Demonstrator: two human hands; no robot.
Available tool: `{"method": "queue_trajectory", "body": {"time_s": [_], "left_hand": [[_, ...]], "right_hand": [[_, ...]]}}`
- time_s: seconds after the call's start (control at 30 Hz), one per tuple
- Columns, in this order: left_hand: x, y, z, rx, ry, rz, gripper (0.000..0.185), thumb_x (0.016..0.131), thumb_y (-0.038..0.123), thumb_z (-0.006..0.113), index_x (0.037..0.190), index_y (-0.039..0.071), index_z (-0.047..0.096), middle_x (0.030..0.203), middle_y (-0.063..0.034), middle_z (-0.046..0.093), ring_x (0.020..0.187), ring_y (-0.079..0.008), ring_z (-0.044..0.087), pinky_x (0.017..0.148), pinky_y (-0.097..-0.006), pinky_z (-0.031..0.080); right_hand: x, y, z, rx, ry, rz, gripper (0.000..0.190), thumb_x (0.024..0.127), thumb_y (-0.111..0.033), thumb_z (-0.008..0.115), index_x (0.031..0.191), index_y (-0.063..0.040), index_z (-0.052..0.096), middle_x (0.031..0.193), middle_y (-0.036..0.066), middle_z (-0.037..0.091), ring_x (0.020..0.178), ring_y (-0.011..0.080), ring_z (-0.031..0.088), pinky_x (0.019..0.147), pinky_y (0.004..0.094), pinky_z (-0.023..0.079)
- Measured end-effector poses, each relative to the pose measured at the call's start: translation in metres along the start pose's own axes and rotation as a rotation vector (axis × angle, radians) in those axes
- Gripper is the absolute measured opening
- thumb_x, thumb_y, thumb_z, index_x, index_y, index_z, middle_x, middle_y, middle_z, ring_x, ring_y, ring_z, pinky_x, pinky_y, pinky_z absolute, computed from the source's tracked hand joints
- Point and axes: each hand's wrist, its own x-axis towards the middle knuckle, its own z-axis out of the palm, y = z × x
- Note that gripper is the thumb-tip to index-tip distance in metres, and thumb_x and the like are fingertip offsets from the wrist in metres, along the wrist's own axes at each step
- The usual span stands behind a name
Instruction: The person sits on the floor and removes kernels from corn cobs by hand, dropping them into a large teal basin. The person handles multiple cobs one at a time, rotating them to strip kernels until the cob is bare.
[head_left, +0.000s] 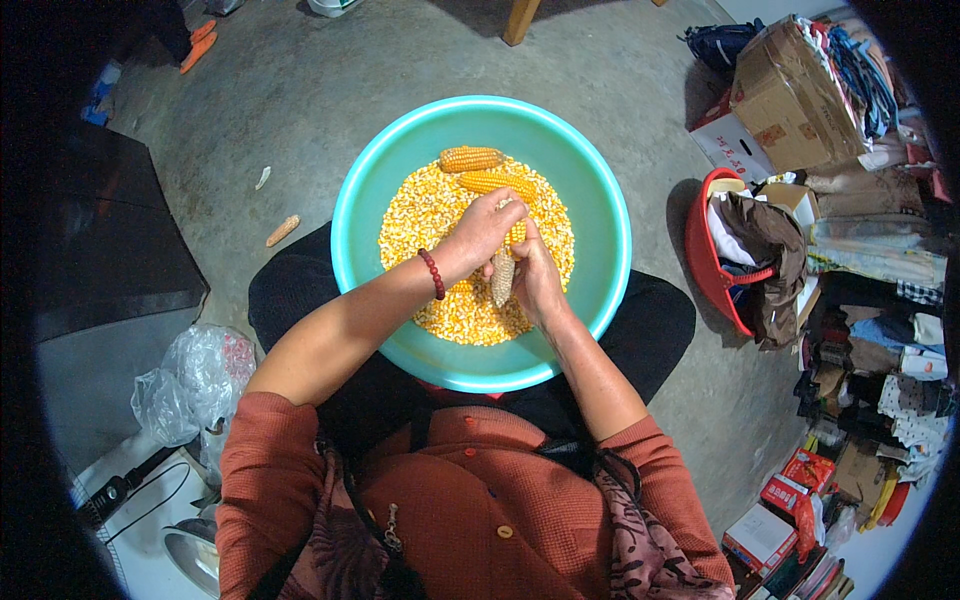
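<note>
A partly stripped corn cob (502, 280) is gripped between both of my hands over a turquoise plastic basin (609, 225). Its bare, pale end points down towards me, and a patch of yellow kernels shows between my fingers. My left hand (486, 231) wraps the upper part, where another pale bit of cob shows; whether this is a second cob I cannot tell. My right hand (537, 271) closes around the right side. Loose corn kernels (420, 217) cover the basin's bottom. Two ears of corn, one darker (470, 159) and one bright yellow (495, 182), lie on them beyond my hands.
The basin rests at my lap between black-trousered legs (660, 311). A stripped cob (283, 231) lies on the concrete floor (300, 112) at left. Plastic bags (202, 367) sit at lower left. On the right stand a red basket (697, 247) of clothes and a cardboard box (795, 97).
</note>
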Motion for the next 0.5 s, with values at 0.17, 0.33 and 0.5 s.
{"method": "queue_trajectory", "body": {"time_s": [0.17,0.33,0.5], "left_hand": [[-0.001,0.003,0.001,0.014,0.010,-0.017,0.017,0.091,0.024,0.046,0.093,0.008,0.054,0.077,-0.0024,0.051,0.047,-0.0111,0.049,0.030,-0.0245,0.040],[0.006,-0.009,-0.003,0.028,0.005,0.084,0.019,0.091,0.025,0.046,0.093,0.008,0.055,0.076,-0.0019,0.053,0.049,-0.0102,0.050,0.031,-0.0239,0.039],[-0.002,0.001,0.001,0.090,-0.006,0.044,0.020,0.091,0.026,0.046,0.092,0.008,0.056,0.072,-0.0016,0.053,0.047,-0.0097,0.050,0.031,-0.0236,0.038]], "right_hand": [[0.000,0.005,-0.005,-0.060,-0.002,-0.017,0.072,0.081,-0.014,0.037,0.149,-0.015,0.015,0.083,0.013,0.057,0.068,0.0199,0.058,0.063,0.0340,0.050],[0.000,-0.001,-0.001,-0.022,-0.010,-0.005,0.070,0.081,-0.015,0.038,0.148,-0.014,0.016,0.089,0.012,0.056,0.071,0.0198,0.060,0.064,0.0340,0.051],[-0.003,-0.005,0.005,-0.019,0.003,-0.033,0.071,0.080,-0.015,0.037,0.148,-0.014,0.018,0.103,0.014,0.053,0.072,0.0199,0.060,0.065,0.0346,0.052]]}}
